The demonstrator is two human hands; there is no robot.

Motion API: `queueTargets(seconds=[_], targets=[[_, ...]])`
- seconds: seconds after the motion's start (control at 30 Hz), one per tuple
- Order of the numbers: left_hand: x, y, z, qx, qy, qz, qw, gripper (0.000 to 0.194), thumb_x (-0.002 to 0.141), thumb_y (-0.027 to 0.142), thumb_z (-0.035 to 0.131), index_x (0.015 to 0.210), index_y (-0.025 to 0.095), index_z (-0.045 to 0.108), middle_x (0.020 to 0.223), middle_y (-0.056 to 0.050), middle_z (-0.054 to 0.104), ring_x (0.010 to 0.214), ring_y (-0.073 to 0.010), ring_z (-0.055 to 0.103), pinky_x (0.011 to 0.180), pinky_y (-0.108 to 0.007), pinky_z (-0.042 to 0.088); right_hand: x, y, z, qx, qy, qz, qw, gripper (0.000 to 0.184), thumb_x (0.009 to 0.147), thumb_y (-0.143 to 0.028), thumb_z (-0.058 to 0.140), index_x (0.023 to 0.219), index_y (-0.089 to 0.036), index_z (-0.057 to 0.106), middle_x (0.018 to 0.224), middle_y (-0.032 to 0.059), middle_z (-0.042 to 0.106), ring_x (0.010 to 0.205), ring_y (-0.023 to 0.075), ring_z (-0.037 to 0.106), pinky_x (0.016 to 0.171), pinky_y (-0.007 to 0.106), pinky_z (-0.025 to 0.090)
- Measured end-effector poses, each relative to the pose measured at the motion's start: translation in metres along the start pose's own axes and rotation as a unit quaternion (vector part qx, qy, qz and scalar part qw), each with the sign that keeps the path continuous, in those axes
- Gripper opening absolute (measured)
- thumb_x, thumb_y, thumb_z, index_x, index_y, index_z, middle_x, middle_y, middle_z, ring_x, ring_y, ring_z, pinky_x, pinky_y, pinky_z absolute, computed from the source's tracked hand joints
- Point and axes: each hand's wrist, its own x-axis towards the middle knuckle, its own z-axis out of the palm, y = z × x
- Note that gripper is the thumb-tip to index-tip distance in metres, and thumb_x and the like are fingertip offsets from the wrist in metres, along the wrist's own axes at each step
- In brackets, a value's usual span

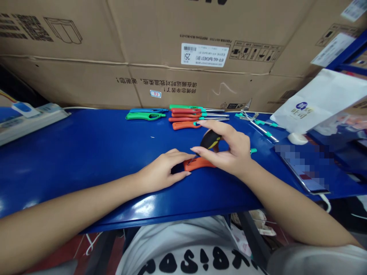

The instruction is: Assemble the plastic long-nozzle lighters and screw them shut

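Observation:
An orange stick lighter [200, 164] lies on the blue table in front of me. Its far right part is hidden behind my right hand. My left hand [159, 172] pinches the lighter's left end between thumb and fingers. Between the thumb and fingers of my right hand [233, 151] is a screwdriver [210, 140] with a black and yellow handle. It tilts down to the left, and its thin shaft reaches the lighter's left part. Whether the tip sits in a hole there, I cannot tell.
Behind my hands lie several red and orange lighters [186, 119] and green and blue ones [146, 115]. Metal lighter tubes [263, 130], a phone [304, 168] and a white paper bag [318, 103] are at right. A power strip [34, 124] lies left; a cardboard box [160, 42] walls the back.

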Motion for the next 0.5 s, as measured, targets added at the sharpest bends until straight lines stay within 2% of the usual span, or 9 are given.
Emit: queueTargets(seconds=[0.07,0.13,0.17,0.23,0.3,0.37,0.43,0.5], targets=[[0.0005,0.001,-0.0007,-0.001,-0.001,-0.001,1.0,0.039,0.093,0.024,0.069,0.13,0.018,0.062,0.12,-0.01,0.072,0.108,-0.0238,0.065,0.099,-0.04,0.052,0.0,-0.0026,0.0009,0.041,-0.036,0.029,0.998,0.049,0.101,-0.035,0.055,0.149,-0.028,0.046,0.131,0.0082,0.068,0.098,0.0205,0.074,0.082,0.034,0.064],[0.0009,0.0016,-0.0009,-0.004,-0.005,-0.005,1.0,0.038,0.093,0.023,0.068,0.13,0.017,0.062,0.118,-0.009,0.072,0.105,-0.023,0.065,0.097,-0.039,0.052,-0.0005,-0.0053,0.003,0.109,-0.08,0.075,0.988,0.05,0.107,-0.032,0.041,0.156,-0.027,0.034,0.136,0.0097,0.065,0.091,0.0169,0.074,0.073,0.031,0.064],[0.001,0.0017,-0.0009,-0.005,-0.008,-0.008,1.0,0.037,0.093,0.023,0.068,0.129,0.017,0.063,0.118,-0.009,0.072,0.105,-0.023,0.065,0.097,-0.039,0.052,-0.0008,-0.0063,0.0041,0.133,-0.086,0.088,0.983,0.05,0.107,-0.031,0.039,0.156,-0.027,0.033,0.136,0.0098,0.065,0.089,0.0157,0.074,0.069,0.03,0.064],[0.0011,0.0015,-0.0006,-0.007,-0.011,-0.012,1.0,0.035,0.093,0.023,0.067,0.128,0.016,0.063,0.12,-0.01,0.071,0.108,-0.0238,0.064,0.097,-0.04,0.052,-0.0014,-0.0069,0.006,0.134,-0.059,0.08,0.986,0.046,0.104,-0.031,0.05,0.149,-0.026,0.044,0.131,0.0082,0.068,0.087,0.0154,0.074,0.067,0.028,0.063],[0.0009,0.001,-0.0003,-0.007,-0.012,-0.013,1.0,0.034,0.093,0.024,0.067,0.126,0.017,0.064,0.119,-0.009,0.072,0.107,-0.0239,0.064,0.097,-0.04,0.052,-0.0018,-0.0067,0.0064,0.085,-0.006,0.035,0.996,0.043,0.096,-0.032,0.066,0.137,-0.027,0.057,0.124,0.0061,0.071,0.091,0.0176,0.074,0.074,0.029,0.064],[0.0008,0.0008,-0.0002,-0.004,-0.01,-0.013,1.0,0.033,0.093,0.023,0.068,0.125,0.018,0.065,0.115,-0.008,0.072,0.104,-0.0234,0.064,0.095,-0.04,0.052,-0.0016,-0.0069,0.0056,0.048,0.014,-0.003,0.999,0.043,0.092,-0.034,0.071,0.134,-0.028,0.06,0.121,0.0055,0.073,0.094,0.0195,0.074,0.082,0.032,0.063],[0.0009,0.0008,-0.0005,-0.003,-0.008,-0.016,1.0,0.033,0.092,0.024,0.068,0.125,0.019,0.065,0.114,-0.008,0.073,0.102,-0.0231,0.065,0.093,-0.039,0.052,-0.0013,-0.0083,0.0051,0.067,-0.019,0.01,0.998,0.043,0.101,-0.035,0.057,0.143,-0.028,0.054,0.124,0.0068,0.071,0.095,0.0195,0.074,0.085,0.035,0.063],[0.0011,0.0009,-0.0008,-0.01,-0.006,-0.014,1.0,0.034,0.093,0.024,0.069,0.126,0.018,0.065,0.116,-0.009,0.073,0.105,-0.0234,0.065,0.095,-0.039,0.052,-0.0011,-0.01,0.0056,0.114,-0.07,0.057,0.989,0.045,0.108,-0.033,0.039,0.152,-0.027,0.042,0.126,0.0079,0.07,0.092,0.0177,0.074,0.081,0.036,0.064]])
